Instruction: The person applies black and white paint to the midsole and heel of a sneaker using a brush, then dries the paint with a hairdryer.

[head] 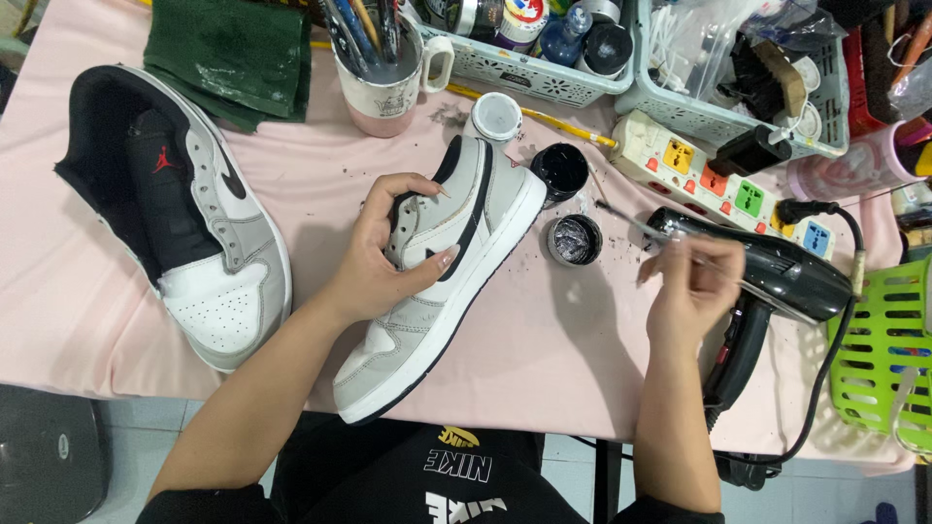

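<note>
Hands are working over a table covered with a pale pink cloth (582, 359). The left hand (383, 252) is grasping a grey and white leather sneaker with a black stripe and black sole edge (442, 291), fingers curled over its collar and thumb pressing on the side. This sneaker is lying on its side in the middle of the table, toe pointing toward the person. The right hand (691, 291) is pinching a thin paintbrush with a long slim handle (670, 241), fingers closed around it, and its tip is pointing toward a small open round pot of black paint (560, 172). Just beside that pot a second small round pot with dark, shiny content (574, 239) is standing, and a white round lid (496, 116) is lying near the sneaker's heel. A black hair dryer (777, 281) is lying right behind the right hand. The matching second sneaker, grey, white and black (194, 223), is resting well apart at the left, near a folded dark green cloth (233, 53).
</note>
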